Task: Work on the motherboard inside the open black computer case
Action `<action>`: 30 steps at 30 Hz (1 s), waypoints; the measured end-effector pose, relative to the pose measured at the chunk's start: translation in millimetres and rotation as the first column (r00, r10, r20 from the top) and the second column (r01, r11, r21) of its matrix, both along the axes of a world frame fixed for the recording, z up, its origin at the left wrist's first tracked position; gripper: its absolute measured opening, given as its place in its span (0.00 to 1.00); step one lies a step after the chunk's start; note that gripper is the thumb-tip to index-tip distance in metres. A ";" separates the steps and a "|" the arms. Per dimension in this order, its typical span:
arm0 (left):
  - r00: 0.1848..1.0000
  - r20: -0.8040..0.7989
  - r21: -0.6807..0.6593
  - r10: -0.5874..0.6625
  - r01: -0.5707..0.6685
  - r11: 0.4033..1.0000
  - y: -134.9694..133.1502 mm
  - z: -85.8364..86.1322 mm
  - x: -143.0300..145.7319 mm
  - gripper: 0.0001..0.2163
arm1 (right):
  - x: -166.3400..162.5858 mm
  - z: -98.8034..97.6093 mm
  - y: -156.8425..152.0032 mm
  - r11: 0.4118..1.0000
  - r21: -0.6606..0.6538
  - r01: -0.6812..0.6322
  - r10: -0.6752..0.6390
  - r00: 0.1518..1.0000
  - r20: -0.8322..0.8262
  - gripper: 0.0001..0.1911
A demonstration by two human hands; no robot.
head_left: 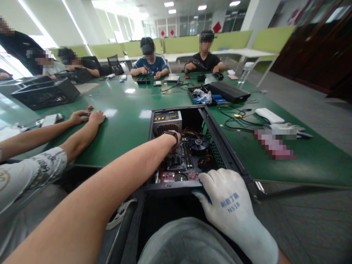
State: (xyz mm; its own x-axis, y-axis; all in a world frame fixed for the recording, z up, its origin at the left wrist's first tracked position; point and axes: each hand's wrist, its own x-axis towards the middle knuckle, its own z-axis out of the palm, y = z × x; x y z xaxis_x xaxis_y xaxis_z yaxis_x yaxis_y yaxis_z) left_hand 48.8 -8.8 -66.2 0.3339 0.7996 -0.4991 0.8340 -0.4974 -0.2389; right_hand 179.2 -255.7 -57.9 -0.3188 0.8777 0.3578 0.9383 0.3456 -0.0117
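An open computer case (176, 186) lies on its side at the table's front edge. My left hand (175, 138), bare with a dark wristband, reaches inside it between the power supply (166, 121) and the round cooling fan (199, 143). The wrist hides its fingers, so what they touch cannot be made out. In a white work glove, my right hand (224, 194) grips the near edge of the case, thumb below and fingers on top. Beneath my left hand are the motherboard (177, 159) and a red circuit board (168, 176).
Beyond the case stands a black toolbox (228, 91) holding gloves and blue items. Black cables (239, 119), a white box (269, 115) and a glove (286, 129) lie to the right. A co-worker's arms (82, 128) rest on the green table (121, 124) at left; others sit across.
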 end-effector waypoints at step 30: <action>0.999 0.016 0.018 -0.030 0.030 0.999 1.6 -2.8 -0.5 0.25 | -1.1 -2.0 -2.9 0.999 -0.035 -0.001 0.001 1.000 -0.026 0.14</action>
